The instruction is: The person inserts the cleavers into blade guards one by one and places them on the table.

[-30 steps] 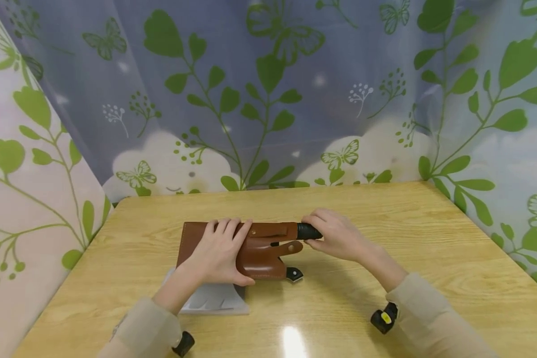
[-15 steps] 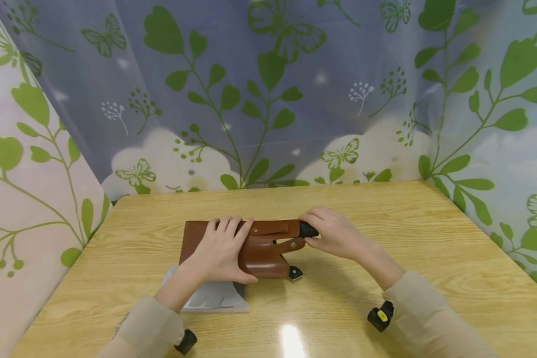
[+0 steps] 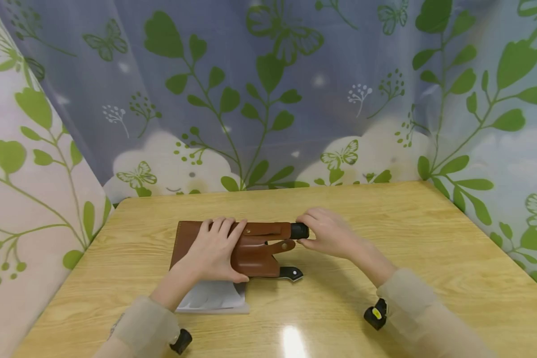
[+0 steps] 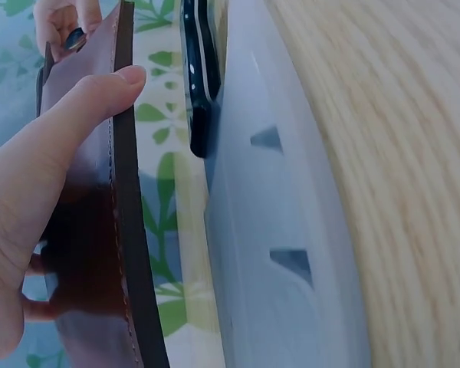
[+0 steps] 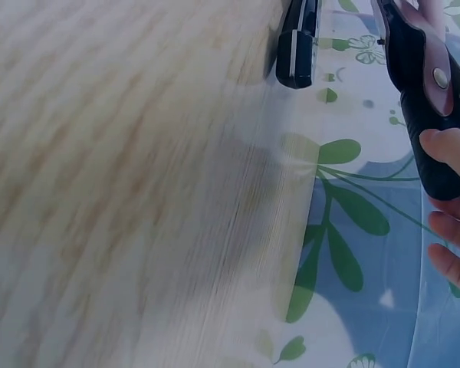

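A brown leather sheath [image 3: 256, 261] lies lengthwise across my view, its stitched edge facing me in the left wrist view. My left hand [image 3: 215, 251] grips it, fingers over the far edge and thumb along the near one. From its right end sticks a black contoured handle [image 5: 435, 172], which my right hand [image 3: 324, 232] holds at its butt. A brown strap [image 5: 438, 69] with a metal snap lies along that handle; the sheath hides the rest of the tool. Under the sheath, flat on the table, is a wide knife like a cleaver, with a grey blade [image 4: 249, 207] and a black riveted handle [image 3: 291, 273].
The wooden table [image 3: 411, 223] reaches back to a curtain [image 3: 322, 99] printed with leaves and butterflies. More printed cloth hangs on the left and right sides. A pale strip [image 3: 215, 312] runs along the blade's near edge. Black wrist cameras [image 3: 376, 314] sit at both cuffs.
The sheath has shifted left with both hands, so more of the lower knife's handle shows. My right hand has moved slightly left with the black handle. The cleaver-like knife stays put.
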The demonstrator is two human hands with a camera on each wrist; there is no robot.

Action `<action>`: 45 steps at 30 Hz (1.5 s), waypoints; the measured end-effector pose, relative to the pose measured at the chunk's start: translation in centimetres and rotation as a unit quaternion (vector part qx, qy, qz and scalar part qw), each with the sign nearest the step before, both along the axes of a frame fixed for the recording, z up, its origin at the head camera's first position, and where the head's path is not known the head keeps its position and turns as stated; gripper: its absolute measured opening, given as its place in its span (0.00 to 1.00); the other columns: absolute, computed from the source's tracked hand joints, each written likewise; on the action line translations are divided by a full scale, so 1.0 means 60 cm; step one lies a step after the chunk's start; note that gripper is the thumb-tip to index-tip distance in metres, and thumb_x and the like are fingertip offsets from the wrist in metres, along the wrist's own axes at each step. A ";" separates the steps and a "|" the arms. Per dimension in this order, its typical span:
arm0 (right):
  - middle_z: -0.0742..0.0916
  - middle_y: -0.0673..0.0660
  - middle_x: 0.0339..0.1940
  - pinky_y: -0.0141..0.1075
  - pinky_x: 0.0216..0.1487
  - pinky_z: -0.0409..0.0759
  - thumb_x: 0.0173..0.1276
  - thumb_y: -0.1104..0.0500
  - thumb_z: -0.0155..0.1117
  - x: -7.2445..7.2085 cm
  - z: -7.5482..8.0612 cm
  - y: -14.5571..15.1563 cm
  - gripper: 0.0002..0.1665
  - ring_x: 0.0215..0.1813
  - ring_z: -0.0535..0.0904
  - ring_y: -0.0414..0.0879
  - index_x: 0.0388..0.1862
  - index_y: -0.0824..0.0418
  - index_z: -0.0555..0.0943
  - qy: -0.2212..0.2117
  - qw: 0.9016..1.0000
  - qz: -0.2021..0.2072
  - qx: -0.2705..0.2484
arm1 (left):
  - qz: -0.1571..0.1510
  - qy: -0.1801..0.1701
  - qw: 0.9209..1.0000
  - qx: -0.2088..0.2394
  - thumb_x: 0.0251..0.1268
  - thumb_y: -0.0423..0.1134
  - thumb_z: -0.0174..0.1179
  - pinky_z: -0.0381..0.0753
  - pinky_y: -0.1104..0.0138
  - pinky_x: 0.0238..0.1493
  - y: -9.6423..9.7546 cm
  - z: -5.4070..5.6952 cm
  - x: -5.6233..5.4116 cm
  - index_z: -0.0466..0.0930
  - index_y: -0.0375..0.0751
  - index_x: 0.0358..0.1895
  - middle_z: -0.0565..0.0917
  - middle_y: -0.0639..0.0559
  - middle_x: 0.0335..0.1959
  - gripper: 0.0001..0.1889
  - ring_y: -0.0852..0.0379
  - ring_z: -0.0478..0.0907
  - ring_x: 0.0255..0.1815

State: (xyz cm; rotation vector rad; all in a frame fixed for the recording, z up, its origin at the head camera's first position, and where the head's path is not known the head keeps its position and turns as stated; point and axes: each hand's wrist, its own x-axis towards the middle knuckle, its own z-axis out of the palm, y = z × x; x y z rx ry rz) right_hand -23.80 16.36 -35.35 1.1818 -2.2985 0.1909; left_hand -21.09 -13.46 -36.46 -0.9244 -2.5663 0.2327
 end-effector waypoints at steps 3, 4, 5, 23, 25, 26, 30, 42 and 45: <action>0.82 0.53 0.36 0.38 0.38 0.76 0.50 0.54 0.74 -0.009 -0.002 -0.009 0.22 0.38 0.78 0.46 0.42 0.62 0.80 -0.003 1.000 -0.003 0.000 | 0.004 -0.007 1.000 0.000 0.28 0.80 0.57 0.64 0.46 0.52 -0.007 -0.003 -0.007 0.58 0.39 0.69 0.68 0.38 0.57 0.63 0.41 0.66 0.56; 0.82 0.53 0.36 0.39 0.38 0.76 0.50 0.53 0.74 -0.012 -0.002 -0.012 0.22 0.38 0.78 0.46 0.42 0.62 0.80 -0.003 1.000 -0.006 0.002 | 0.005 -0.009 1.000 0.000 0.28 0.79 0.57 0.64 0.46 0.52 -0.010 -0.003 -0.010 0.58 0.39 0.68 0.68 0.37 0.57 0.62 0.41 0.66 0.56; 0.82 0.53 0.37 0.39 0.39 0.76 0.50 0.53 0.74 -0.015 -0.003 -0.015 0.22 0.38 0.78 0.46 0.42 0.61 0.80 -0.005 1.000 -0.010 0.004 | 0.007 -0.010 1.000 -0.002 0.28 0.79 0.57 0.64 0.46 0.52 -0.012 -0.004 -0.012 0.58 0.39 0.68 0.68 0.37 0.57 0.62 0.41 0.66 0.56; 0.81 0.54 0.42 0.43 0.44 0.71 0.58 0.47 0.67 -0.071 -0.031 -0.076 0.22 0.46 0.76 0.51 0.46 0.58 0.77 -0.017 0.984 -0.118 0.133 | 0.030 -0.074 0.996 -0.033 0.30 0.79 0.58 0.63 0.45 0.54 -0.049 -0.013 -0.078 0.57 0.40 0.69 0.68 0.39 0.57 0.62 0.41 0.65 0.57; 0.80 0.55 0.43 0.44 0.45 0.71 0.60 0.46 0.66 -0.077 -0.035 -0.082 0.22 0.48 0.76 0.51 0.47 0.59 0.77 -0.027 0.980 -0.127 0.148 | 0.032 -0.089 0.995 -0.031 0.31 0.78 0.58 0.62 0.45 0.54 -0.053 -0.017 -0.084 0.57 0.40 0.70 0.67 0.39 0.58 0.61 0.41 0.65 0.58; 0.80 0.55 0.43 0.44 0.46 0.71 0.60 0.46 0.65 -0.080 -0.037 -0.086 0.22 0.48 0.75 0.51 0.47 0.59 0.76 -0.034 0.979 -0.131 0.154 | 0.035 -0.097 0.994 -0.032 0.31 0.78 0.58 0.62 0.45 0.54 -0.055 -0.019 -0.087 0.57 0.40 0.70 0.67 0.39 0.58 0.61 0.41 0.64 0.58; 0.80 0.55 0.44 0.45 0.47 0.70 0.62 0.47 0.63 -0.088 -0.041 -0.102 0.21 0.49 0.74 0.52 0.47 0.59 0.76 -0.063 0.973 -0.144 0.171 | 0.042 -0.123 0.991 -0.036 0.32 0.78 0.57 0.62 0.45 0.55 -0.062 -0.023 -0.097 0.56 0.40 0.70 0.67 0.39 0.59 0.61 0.41 0.64 0.59; 0.79 0.55 0.47 0.45 0.50 0.69 0.65 0.44 0.59 -0.105 -0.066 -0.131 0.22 0.51 0.73 0.51 0.49 0.59 0.75 -0.086 0.952 -0.189 0.225 | 0.065 -0.189 0.979 -0.036 0.36 0.77 0.57 0.62 0.45 0.56 -0.071 -0.045 -0.114 0.54 0.40 0.71 0.66 0.38 0.61 0.60 0.39 0.64 0.61; 0.78 0.55 0.47 0.44 0.50 0.69 0.66 0.44 0.57 -0.107 -0.068 -0.135 0.22 0.51 0.73 0.50 0.49 0.58 0.74 -0.094 0.948 -0.198 0.230 | 0.071 -0.196 0.977 -0.044 0.36 0.78 0.55 0.62 0.46 0.57 -0.072 -0.048 -0.118 0.52 0.41 0.72 0.65 0.38 0.62 0.61 0.40 0.63 0.61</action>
